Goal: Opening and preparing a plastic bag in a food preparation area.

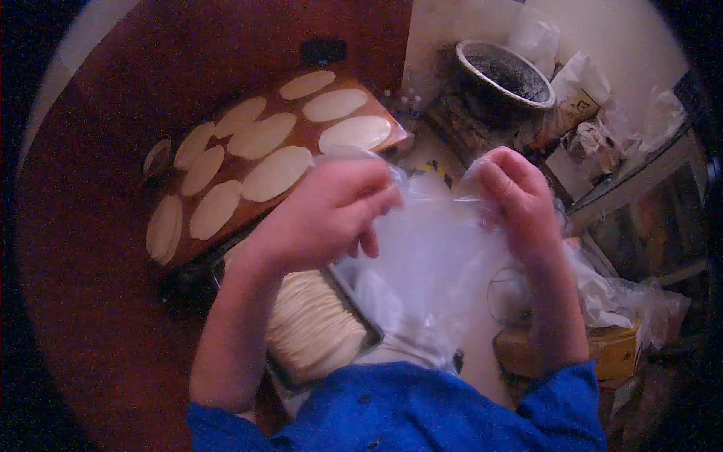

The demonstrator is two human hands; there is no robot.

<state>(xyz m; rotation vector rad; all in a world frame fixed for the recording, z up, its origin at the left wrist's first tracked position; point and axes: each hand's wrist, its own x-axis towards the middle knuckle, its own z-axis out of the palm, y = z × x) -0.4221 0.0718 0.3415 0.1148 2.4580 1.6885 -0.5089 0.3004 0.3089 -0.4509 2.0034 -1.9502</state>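
A clear plastic bag (435, 254) hangs between my two hands in front of my body. My left hand (333, 209) grips its upper left edge, the picture slightly blurred there. The upper right corner is pinched between the thumb and fingers of my right hand (514, 192). Under my left forearm sits a dark tray (370, 330) holding a long row of thin flat dough rounds (316, 316) packed on edge. Beyond my left hand, several pale flat rounds (277, 172) lie spread out on a brown board (305, 133).
A round dark tub (548, 101) with a pale rim stands at the back right. Crumpled bags (599, 141) lie beside it. Below my right forearm are a cardboard box (604, 350) and more plastic (604, 299). A small black object (323, 52) lies behind the board.
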